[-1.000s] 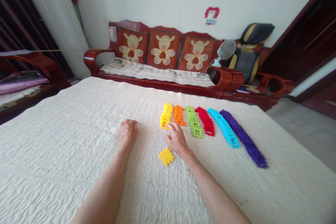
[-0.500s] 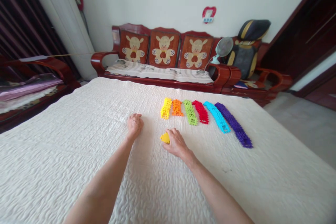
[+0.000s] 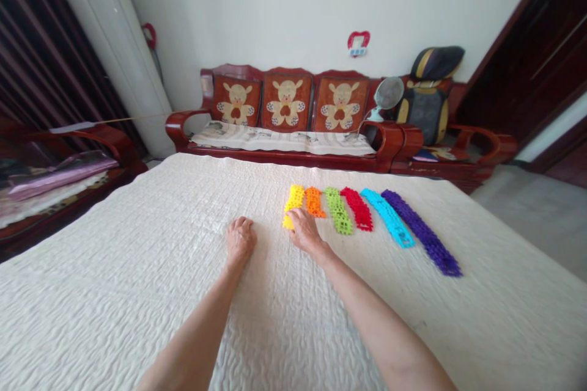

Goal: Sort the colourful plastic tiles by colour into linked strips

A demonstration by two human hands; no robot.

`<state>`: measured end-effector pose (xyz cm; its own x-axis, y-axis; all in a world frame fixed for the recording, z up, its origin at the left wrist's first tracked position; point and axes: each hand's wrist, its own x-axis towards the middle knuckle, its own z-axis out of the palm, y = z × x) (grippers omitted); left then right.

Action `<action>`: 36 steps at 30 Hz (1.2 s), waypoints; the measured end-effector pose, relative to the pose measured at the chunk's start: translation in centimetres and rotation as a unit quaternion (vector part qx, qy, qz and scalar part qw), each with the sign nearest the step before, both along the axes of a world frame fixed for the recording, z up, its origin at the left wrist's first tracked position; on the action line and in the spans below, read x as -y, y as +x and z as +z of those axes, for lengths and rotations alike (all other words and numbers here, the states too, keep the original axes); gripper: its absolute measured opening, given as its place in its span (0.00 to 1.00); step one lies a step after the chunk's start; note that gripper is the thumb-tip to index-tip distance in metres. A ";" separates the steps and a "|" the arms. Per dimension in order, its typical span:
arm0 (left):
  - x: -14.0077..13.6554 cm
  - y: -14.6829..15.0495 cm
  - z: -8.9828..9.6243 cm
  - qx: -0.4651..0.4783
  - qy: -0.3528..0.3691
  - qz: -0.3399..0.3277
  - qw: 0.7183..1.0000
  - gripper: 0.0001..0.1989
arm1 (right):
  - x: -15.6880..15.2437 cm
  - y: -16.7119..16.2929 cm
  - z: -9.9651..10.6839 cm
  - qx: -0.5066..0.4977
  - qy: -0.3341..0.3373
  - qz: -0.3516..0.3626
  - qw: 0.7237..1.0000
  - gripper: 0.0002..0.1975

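My right hand (image 3: 304,231) is at the near end of the yellow row of interlocking plastic pieces (image 3: 296,196). Its fingers are closed on a yellow plastic piece (image 3: 288,222), partly covered by the hand and touching or lining up with that row. To the left, my left hand (image 3: 241,237) rests on the pale quilted cover (image 3: 137,244), fingers curled in, with nothing seen in it. Beside the yellow row lie rows of orange (image 3: 314,201), green (image 3: 338,210), red (image 3: 357,209), light blue (image 3: 387,217) and purple pieces (image 3: 420,232).
Behind the covered table stands a wooden sofa (image 3: 284,156) with bear cushions (image 3: 287,104). A small fan (image 3: 389,94) and a chair with a massage cushion (image 3: 424,113) are at the back right. Another wooden chair (image 3: 114,142) is on the left.
My right hand has moved forward with the yellow piece, up to the near end of the yellow row. My left hand stays about where it was. The view has tilted up slightly.
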<state>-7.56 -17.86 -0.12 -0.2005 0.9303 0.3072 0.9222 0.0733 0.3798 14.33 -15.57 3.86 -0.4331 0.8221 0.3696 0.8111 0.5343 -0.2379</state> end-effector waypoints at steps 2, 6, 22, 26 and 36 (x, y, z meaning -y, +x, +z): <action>-0.1 0.0 -0.1 -0.004 0.003 0.004 1.000 0.16 | -0.5 0.0 -0.5 -0.016 0.010 -0.003 1.000 0.25; -0.2 -0.2 -0.2 -0.010 0.011 0.005 1.000 0.16 | 0.5 0.4 -1.9 -0.068 0.021 -0.018 0.997 0.28; -0.1 -1.2 -0.6 -0.039 0.054 -0.076 0.995 0.17 | 7.5 4.3 -4.7 -0.137 0.015 -0.083 0.987 0.11; 1.6 0.2 -0.1 -0.053 0.017 -0.099 0.994 0.17 | 7.5 4.2 -4.6 -0.144 0.007 -0.091 0.985 0.10; 5.4 3.5 -1.3 -0.066 0.033 -0.104 0.992 0.18 | 7.4 4.3 -4.1 -0.150 0.000 -0.101 0.984 0.09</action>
